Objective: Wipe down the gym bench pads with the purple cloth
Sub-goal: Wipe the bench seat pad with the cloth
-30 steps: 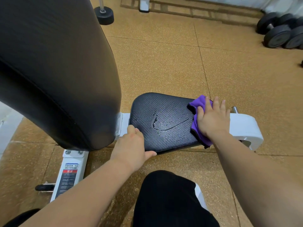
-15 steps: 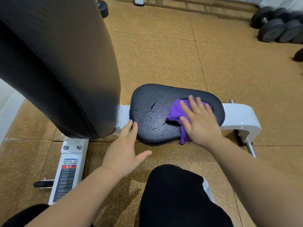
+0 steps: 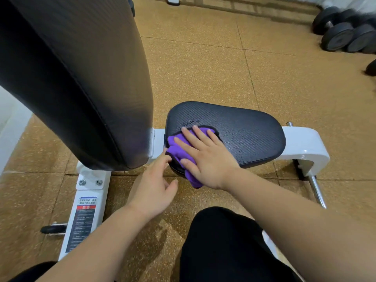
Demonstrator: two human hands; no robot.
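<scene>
The black textured seat pad [image 3: 244, 133] sits low on a white frame [image 3: 307, 143]. My right hand [image 3: 205, 157] lies flat, fingers spread, pressing the purple cloth [image 3: 177, 149] onto the pad's left end; part of the cloth hangs over the near edge. My left hand [image 3: 156, 186] is just below and left of it, fingers apart, fingertips touching the pad's near-left edge beside the cloth. The raised black back pad [image 3: 71, 78] fills the upper left.
Black dumbbells [image 3: 345, 31] lie on the cork-coloured floor at the top right. The frame's white base with a warning label [image 3: 83, 218] runs toward me at the lower left. A chrome bar [image 3: 317, 192] sticks out at the right. My black-clad knee [image 3: 223, 245] is at the bottom.
My right hand has swept the cloth from the pad's right end across to its left end, and the wet streaks are gone. My left hand let go of the pad's edge and shifted slightly.
</scene>
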